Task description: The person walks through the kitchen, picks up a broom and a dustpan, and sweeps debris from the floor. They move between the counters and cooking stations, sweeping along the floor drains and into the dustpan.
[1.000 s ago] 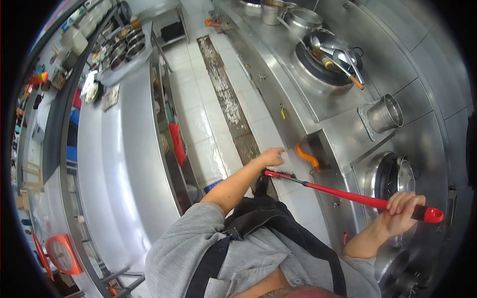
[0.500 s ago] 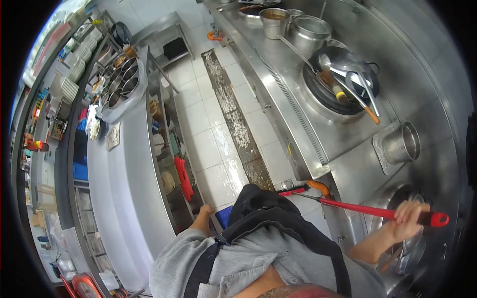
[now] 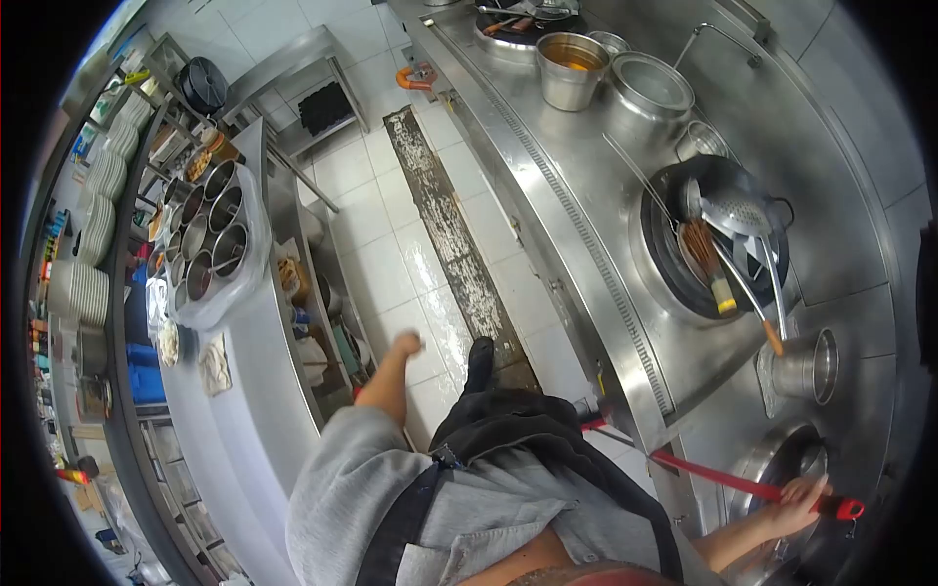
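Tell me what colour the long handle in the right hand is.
The long handle is red; the head view shows it best.

A: Specify the free passage.
B: The tiled aisle, running from frame centre toward the top, beyond the left hand.
A: Specify the obstructions.
B: Steel table, left; stove counter, right; red handle, crossing the lower right through the right hand.
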`<state>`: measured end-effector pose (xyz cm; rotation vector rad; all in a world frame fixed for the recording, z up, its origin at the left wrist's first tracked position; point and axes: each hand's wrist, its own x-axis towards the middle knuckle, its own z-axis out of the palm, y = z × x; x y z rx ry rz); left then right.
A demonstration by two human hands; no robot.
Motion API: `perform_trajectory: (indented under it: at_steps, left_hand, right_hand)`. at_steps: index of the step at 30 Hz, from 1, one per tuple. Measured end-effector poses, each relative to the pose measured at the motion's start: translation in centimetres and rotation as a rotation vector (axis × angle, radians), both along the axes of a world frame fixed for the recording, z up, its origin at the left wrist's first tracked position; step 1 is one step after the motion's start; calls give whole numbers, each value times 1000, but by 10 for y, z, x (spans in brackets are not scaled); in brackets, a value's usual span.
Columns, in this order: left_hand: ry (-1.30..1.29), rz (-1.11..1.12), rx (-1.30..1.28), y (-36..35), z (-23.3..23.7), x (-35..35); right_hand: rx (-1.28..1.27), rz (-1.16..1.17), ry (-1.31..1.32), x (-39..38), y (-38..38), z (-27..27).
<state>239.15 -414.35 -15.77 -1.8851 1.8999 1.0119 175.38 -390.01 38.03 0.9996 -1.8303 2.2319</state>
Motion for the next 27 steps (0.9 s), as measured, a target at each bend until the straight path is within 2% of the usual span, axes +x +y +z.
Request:
perform_trajectory:
  at_steps: [1,2,3,4,5,7,9,11,15,17,18,20,21,23,25,26,27]
  left_hand:
    - [-96,-30,-115,-62,29,2]
    - [-80,142,-307,-113,60,-2]
    - [13,243,-286,-161,119,-14]
    - [135,296,-413,-203,159,-24]
    - [255,378,-494,-233,204,-40]
    - [486,402,-527,-293,266,-59]
    - [629,329,-547,-341,309,-75]
    - [658,359,-546,-353,378,-116]
    - [719,256,-584,-424,438,-183]
    - [678,265,-577,-444,472,-238]
    - [688,244,-563,-459,478,-261]
    - [776,31,-625,-500,488,-311]
    - [842,4,-599,-518,492,-340]
    - [968,-71,-529,-550,505,-401]
    - [1058,-162,-477,-594,510,-465]
    - [1065,-234,-473,-609,516,-498]
    - [1122,-221,-427,-623,517,-532]
  right_hand:
    - [-17,-37,-5,2,-4,-3]
    - [-11,-91,23,8,-7,-3]
    - [-7,-104,9,10,-8,-5]
    - [-13,-117,14,11,-6,-6]
    - [-26,-138,18,12,-3,-9]
    - [-59,-200,-2,10,9,-21]
    - [-10,-404,12,11,16,-28]
    - [-47,-522,-7,10,23,-35]
    - [-47,-771,-39,23,27,-47]
    - [-100,-654,-19,22,42,-57]
    - [-106,-733,-55,34,30,-48]
    - [-156,-791,-14,33,38,-61]
    - [-190,-831,-37,41,26,-56]
    - [-71,-890,-69,60,11,-49]
    - [45,-1130,15,71,1,-53]
    - [3,-1086,-38,80,-10,-49]
    - [172,-1274,110,92,-68,-19]
